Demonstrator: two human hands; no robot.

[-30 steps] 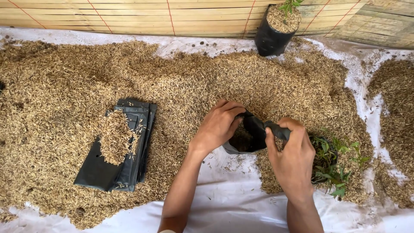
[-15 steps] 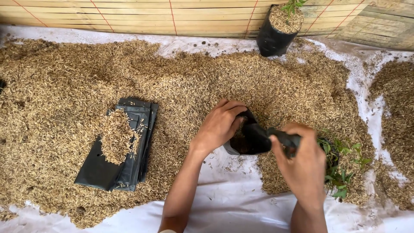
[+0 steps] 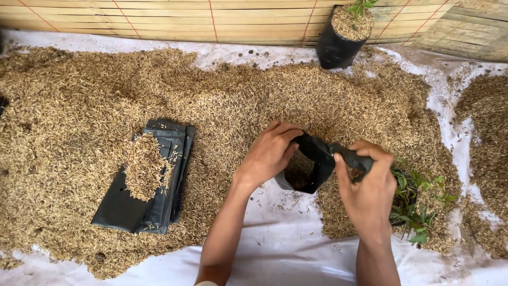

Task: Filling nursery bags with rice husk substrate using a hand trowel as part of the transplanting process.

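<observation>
A small black plastic bag (image 3: 312,169) sits between the two hands near the middle of the view, at the edge of a wide heap of husks (image 3: 238,100) spread over a white sheet (image 3: 275,254); the left hand (image 3: 270,153) is curled over the bag's near-left rim, fingers closed on the plastic, holding the mouth open; the right hand (image 3: 368,188) pinches the opposite rim, fingers folded tight on a twisted strip of it; some husks show inside the bag; just right of the right hand lies a green seedling (image 3: 418,204); well to the left a stack of flat black bags (image 3: 151,180) carries a small pile of husks; a filled black bag (image 3: 341,37) stands by the bamboo wall (image 3: 159,18).
</observation>
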